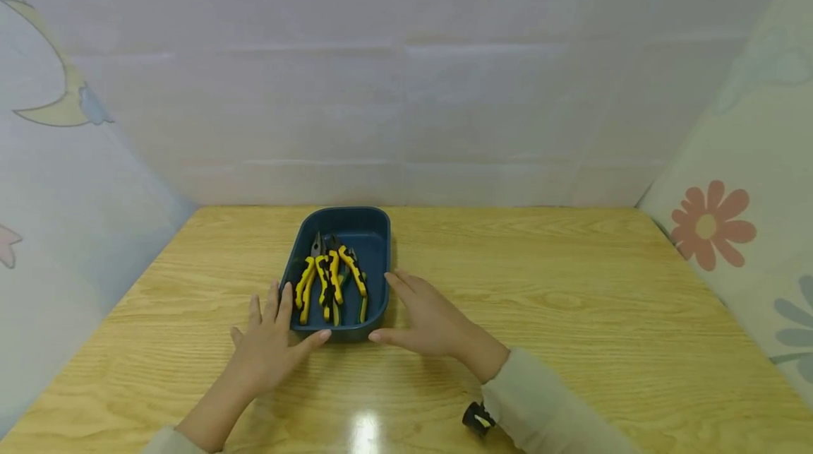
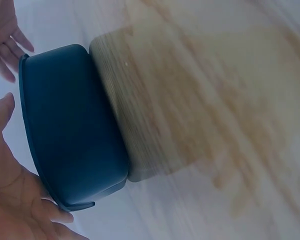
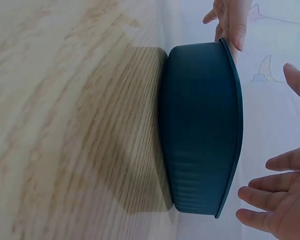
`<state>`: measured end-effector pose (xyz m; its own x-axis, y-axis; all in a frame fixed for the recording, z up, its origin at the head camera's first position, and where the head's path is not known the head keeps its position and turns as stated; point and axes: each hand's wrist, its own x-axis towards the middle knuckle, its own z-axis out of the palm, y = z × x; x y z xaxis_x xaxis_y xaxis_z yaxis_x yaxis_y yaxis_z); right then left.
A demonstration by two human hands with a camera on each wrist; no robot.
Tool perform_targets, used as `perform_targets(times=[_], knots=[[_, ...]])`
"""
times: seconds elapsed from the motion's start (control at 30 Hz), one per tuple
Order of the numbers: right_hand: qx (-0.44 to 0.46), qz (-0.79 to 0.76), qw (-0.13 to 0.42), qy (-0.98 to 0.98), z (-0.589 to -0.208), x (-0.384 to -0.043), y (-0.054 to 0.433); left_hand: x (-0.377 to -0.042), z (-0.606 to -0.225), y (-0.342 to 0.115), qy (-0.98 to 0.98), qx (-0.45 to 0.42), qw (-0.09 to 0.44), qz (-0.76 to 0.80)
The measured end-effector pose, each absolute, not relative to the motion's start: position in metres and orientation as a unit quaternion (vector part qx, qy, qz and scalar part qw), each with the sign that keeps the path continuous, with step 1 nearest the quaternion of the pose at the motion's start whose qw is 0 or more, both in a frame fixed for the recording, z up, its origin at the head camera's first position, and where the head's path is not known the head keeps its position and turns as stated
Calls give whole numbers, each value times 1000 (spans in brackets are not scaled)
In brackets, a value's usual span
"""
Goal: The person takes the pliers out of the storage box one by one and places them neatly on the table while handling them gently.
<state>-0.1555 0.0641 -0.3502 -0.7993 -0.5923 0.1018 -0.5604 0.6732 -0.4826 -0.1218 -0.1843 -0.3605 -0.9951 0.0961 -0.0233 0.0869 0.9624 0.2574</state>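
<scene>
A dark blue plastic tray (image 1: pixel 363 224) with raised walls rests on the wooden table. Inside it lie several pliers (image 1: pixel 331 277) with yellow and black handles, their metal noses toward the far end. My left hand (image 1: pixel 263 355) is at the tray's near left corner, fingers spread; in the left wrist view its fingers (image 2: pixel 55 212) reach the rim. On the other side, my right hand (image 1: pixel 432 316) has its fingers extended beside the near right wall. The right wrist view shows a small gap between the right fingers (image 3: pixel 270 192) and the tray wall (image 3: pixel 200 125).
Wood-grain table (image 1: pixel 540 299) surrounds the tray. A pale wall covering (image 1: pixel 406 108) stands behind, with printed side panels, one bearing a red flower (image 1: pixel 711 227). A small black object (image 1: pixel 478 419) is beside the right sleeve (image 1: pixel 546 397).
</scene>
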Motion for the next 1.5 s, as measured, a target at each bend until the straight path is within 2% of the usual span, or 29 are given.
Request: perform_targets(times=[0.8,1.07,1.3,1.5], knots=[[-302,-288,52,907,-351,-156,49,-121,-365,-183,982,29,50,179],[-309,-298,44,902,-349,-158,45,-122,-368,-183,985,43,38,164],[-305,-308,58,899,-346,-161,40,-123,-369,-183,981,59,22,183],[-309,-319,68,893,-346,-165,36,-122,-368,-183,978,61,30,196]])
